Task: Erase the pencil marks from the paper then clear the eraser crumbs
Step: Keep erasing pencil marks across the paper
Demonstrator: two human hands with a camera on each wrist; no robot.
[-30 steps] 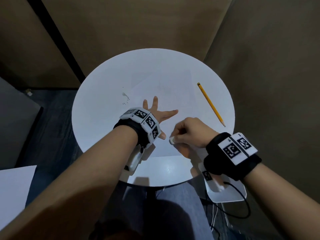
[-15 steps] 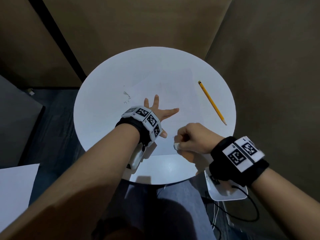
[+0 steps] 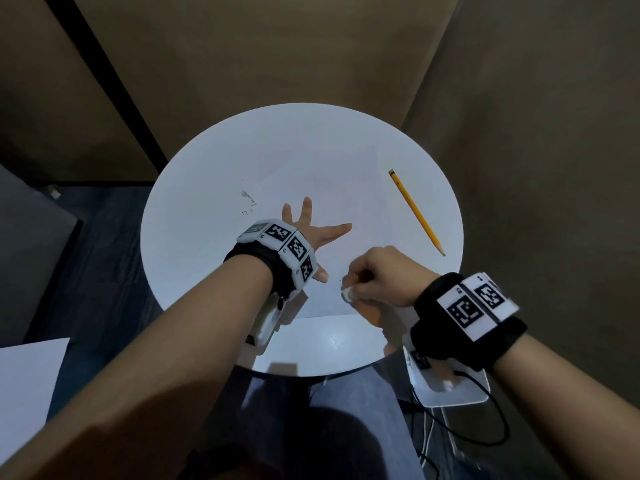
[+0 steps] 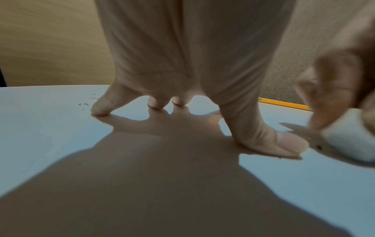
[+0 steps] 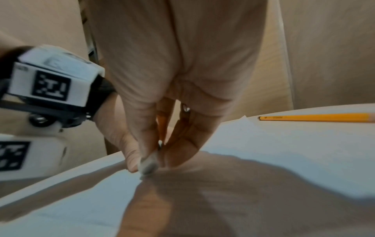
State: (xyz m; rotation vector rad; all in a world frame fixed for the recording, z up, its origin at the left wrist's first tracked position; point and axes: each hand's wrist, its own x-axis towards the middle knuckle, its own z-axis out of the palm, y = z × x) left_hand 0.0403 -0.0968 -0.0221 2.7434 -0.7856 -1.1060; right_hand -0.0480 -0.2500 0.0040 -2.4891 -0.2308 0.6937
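Note:
A white sheet of paper (image 3: 332,188) lies on the round white table (image 3: 194,237). My left hand (image 3: 311,230) lies flat with spread fingers and presses the paper down; its fingertips (image 4: 99,109) touch the sheet. My right hand (image 3: 377,275) pinches a small white eraser (image 3: 346,293) against the paper near its front edge, just right of my left thumb (image 4: 284,144). The eraser (image 4: 349,141) shows at the right of the left wrist view, and its grey worn end (image 5: 149,165) meets the paper. Dark eraser crumbs (image 3: 248,199) lie left of the paper.
A yellow pencil (image 3: 415,211) lies on the table right of the paper, tip toward me. A white device (image 3: 450,386) with a black cable sits below the table's right edge. Another white sheet (image 3: 27,386) lies at the lower left.
My right hand has rubbed the eraser sideways along the paper's front edge, a little right and back left. The left hand has stayed flat on the sheet.

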